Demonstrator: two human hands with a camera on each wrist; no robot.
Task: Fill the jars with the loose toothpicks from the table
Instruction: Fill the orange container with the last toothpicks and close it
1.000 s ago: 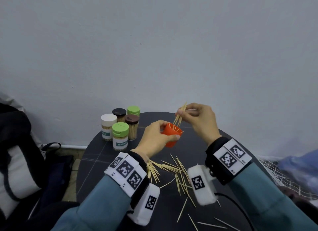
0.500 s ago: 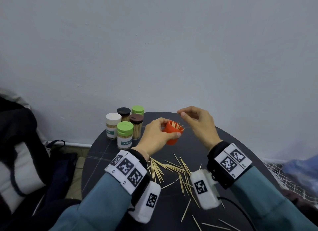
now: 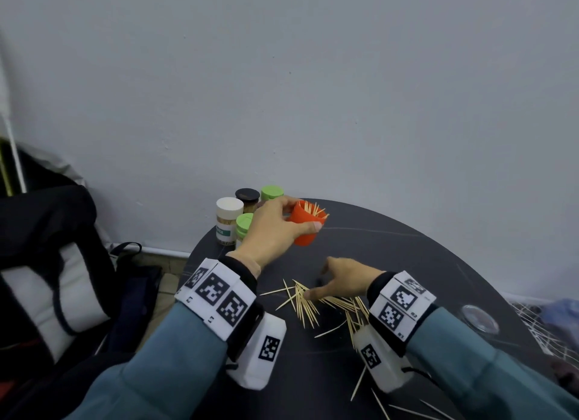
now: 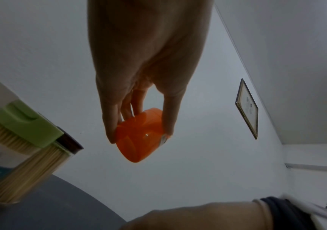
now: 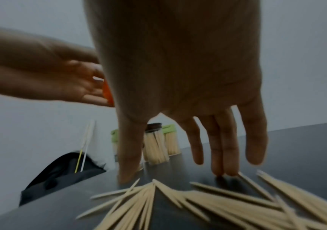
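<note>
Nearest me, loose toothpicks [image 3: 316, 303] lie scattered in a fan across the dark round table [image 3: 407, 263]. Over that pile my right hand [image 3: 340, 281] is spread, fingers straight and pointing down, the fingertips [image 5: 225, 171] at the tabletop just beside the sticks, grasping nothing. Farther out, my left hand [image 3: 272, 231] is wrapped around the orange jar [image 3: 305, 228], thumb on one side and fingers on the other, lifted off the table and tilted (toothpick tips poke out of its open mouth). Beyond it, near the wall, the capped jars [image 3: 230, 220] stand clustered, full of toothpicks, with white, green and dark lids.
</note>
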